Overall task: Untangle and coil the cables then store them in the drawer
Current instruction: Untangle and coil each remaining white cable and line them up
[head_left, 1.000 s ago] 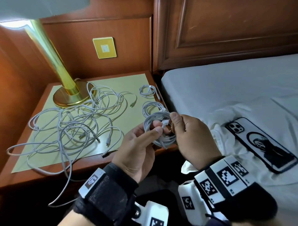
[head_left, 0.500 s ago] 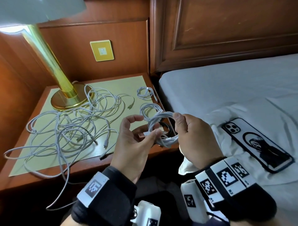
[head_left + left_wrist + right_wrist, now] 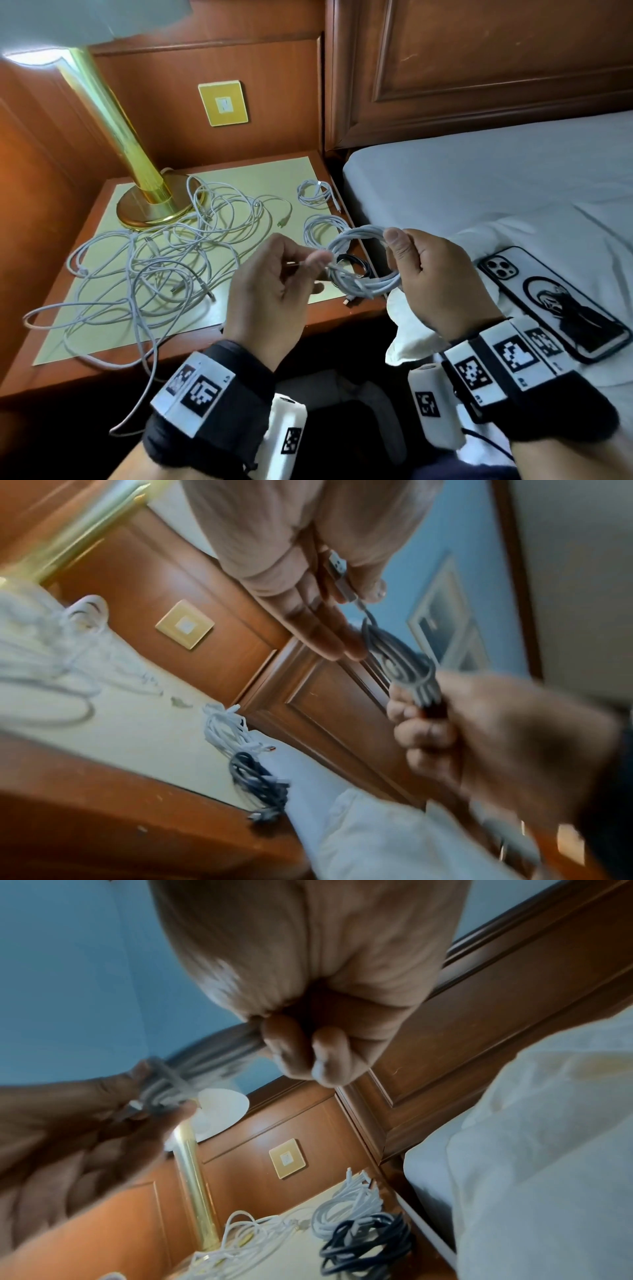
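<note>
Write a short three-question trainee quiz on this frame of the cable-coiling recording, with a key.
1. True or false: the right hand grips the white coil in the air.
2. What does the left hand pinch? A) the coil's plug end B) the phone C) the lamp
3. Fill in: besides the loose tangle, ___ finished coils lie on the nightstand, one of them dark.

Key: 1 true; 2 A; 3 three
</note>
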